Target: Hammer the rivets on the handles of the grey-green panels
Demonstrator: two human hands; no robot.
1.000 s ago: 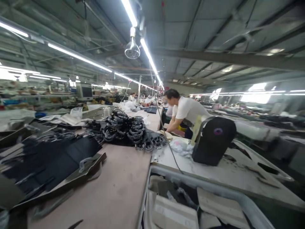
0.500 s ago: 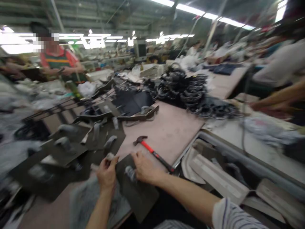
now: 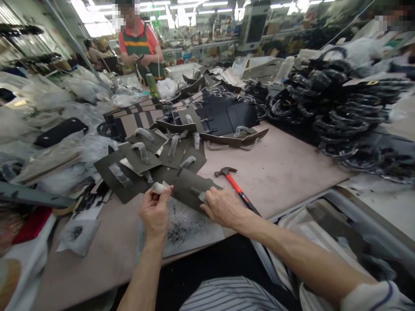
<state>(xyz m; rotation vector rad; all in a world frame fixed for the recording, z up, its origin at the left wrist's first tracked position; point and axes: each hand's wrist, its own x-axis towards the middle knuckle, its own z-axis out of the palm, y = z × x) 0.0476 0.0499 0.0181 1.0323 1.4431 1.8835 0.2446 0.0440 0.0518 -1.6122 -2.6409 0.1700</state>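
My left hand (image 3: 155, 211) is closed, pinching a small whitish roll (image 3: 158, 187) between thumb and fingers; its exact kind I cannot make out. My right hand (image 3: 223, 206) grips a dark olive panel (image 3: 186, 185) near its plastic-wrapped handle, which is mostly hidden under the fingers. The panel is held over a grey, speckled board (image 3: 194, 233). Just beyond my right hand lies a claw hammer (image 3: 234, 183) with a red and black handle. Left of the panel, several olive panels (image 3: 129, 160) with plastic-wrapped handles lie overlapping.
Black wrapped handles (image 3: 343, 112) are heaped at the back right. A grey-rimmed bin (image 3: 363, 224) with pale and olive pieces stands by my right arm. Plastic-wrapped goods (image 3: 55, 95) pile up on the left. A person (image 3: 139, 47) in a striped apron stands across the table.
My view has swung left. The right hand has carried the olive panel from near the table's front edge to above the grey board. The left hand still pinches the whitish roll.
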